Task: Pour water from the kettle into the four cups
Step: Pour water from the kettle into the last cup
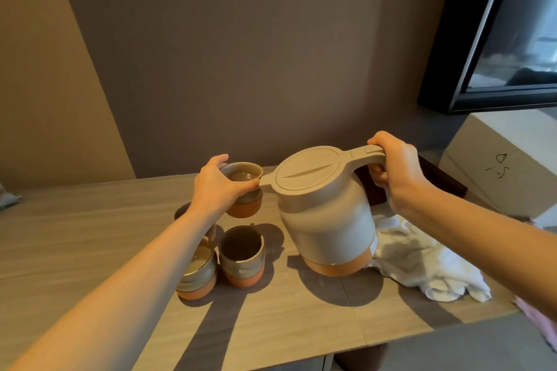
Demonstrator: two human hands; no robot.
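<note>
Our right hand grips the smooth beige kettle by its handle, spout touching the glazed ceramic cup our left hand holds above the wood-grain counter near its far edge.

- wooden table, light grain, long shadows across it
- white cloth, crumpled, on the table's right side
- dark tray at the back right, partly hidden
- white box with black scribble, right
- black-framed screen upper right
- brown wall behind
</note>
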